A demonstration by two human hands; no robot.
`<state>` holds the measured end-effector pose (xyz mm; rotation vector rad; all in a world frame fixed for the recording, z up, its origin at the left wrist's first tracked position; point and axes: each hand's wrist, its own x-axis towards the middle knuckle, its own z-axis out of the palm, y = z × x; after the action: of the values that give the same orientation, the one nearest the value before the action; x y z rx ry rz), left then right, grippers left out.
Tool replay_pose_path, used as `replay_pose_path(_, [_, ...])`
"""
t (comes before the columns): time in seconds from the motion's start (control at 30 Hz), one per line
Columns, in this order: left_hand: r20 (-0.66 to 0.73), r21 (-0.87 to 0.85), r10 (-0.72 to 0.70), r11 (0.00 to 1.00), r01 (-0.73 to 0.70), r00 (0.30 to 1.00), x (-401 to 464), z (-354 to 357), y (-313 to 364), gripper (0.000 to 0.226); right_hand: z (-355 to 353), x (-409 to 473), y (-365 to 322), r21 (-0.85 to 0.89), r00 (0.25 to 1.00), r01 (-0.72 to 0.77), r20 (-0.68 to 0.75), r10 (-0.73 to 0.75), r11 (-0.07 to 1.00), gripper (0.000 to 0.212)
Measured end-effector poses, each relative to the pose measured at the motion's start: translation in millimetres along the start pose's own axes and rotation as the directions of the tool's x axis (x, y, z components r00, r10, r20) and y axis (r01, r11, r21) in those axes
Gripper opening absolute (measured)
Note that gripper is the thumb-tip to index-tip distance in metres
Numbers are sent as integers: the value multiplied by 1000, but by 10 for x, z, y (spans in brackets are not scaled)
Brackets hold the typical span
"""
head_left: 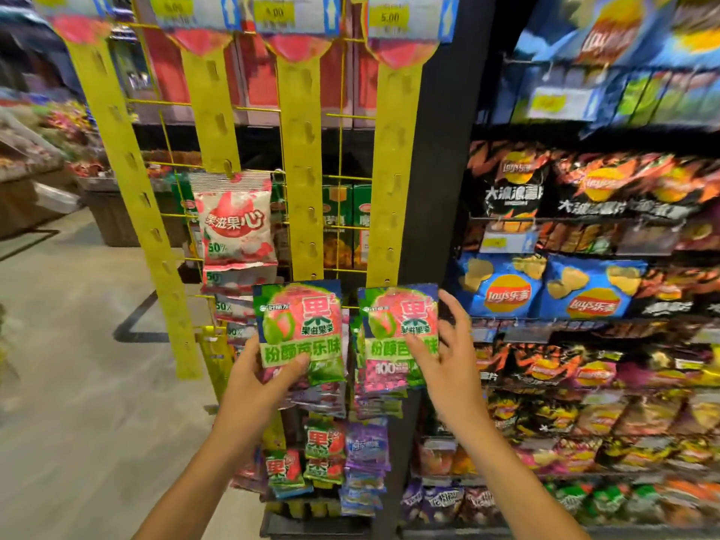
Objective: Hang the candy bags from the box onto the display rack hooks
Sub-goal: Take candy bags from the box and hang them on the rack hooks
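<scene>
At the foot of the yellow hanging strips (302, 212), with left hand (253, 380) pinching one green guava candy bag (300, 331) and right hand (448, 358) gripping another (397, 333): raise each header hole squarely onto a free hook before letting go.

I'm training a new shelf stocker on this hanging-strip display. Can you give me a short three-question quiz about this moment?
1. True or false: the left hand holds a green and pink candy bag.
2. Multiple choice: the right hand touches a bag at the foot of which yellow strip? A) far left B) second from left C) far right
3. What colours is the bag hanging highest on the second strip from the left?

Key
1. True; its thumb lies across the front.
2. C
3. White and red.
</scene>
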<state>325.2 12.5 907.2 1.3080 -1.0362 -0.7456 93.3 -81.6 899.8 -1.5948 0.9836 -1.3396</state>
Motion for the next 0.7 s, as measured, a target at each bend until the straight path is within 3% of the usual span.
replay_pose_path(0.23, [-11, 36, 67, 997, -66, 998, 295, 123, 67, 40, 129, 552, 179, -17, 997, 74, -1, -74, 997, 46])
replay_pose_path(0.53, [72, 34, 83, 996, -85, 994, 581, 98, 8, 44, 256, 533, 512, -86, 997, -76, -22, 74, 993, 45])
replay_pose_path(0.7, [142, 25, 90, 995, -95, 986, 688, 129, -57, 45, 345, 439, 581, -191, 997, -44, -68, 32, 981, 57])
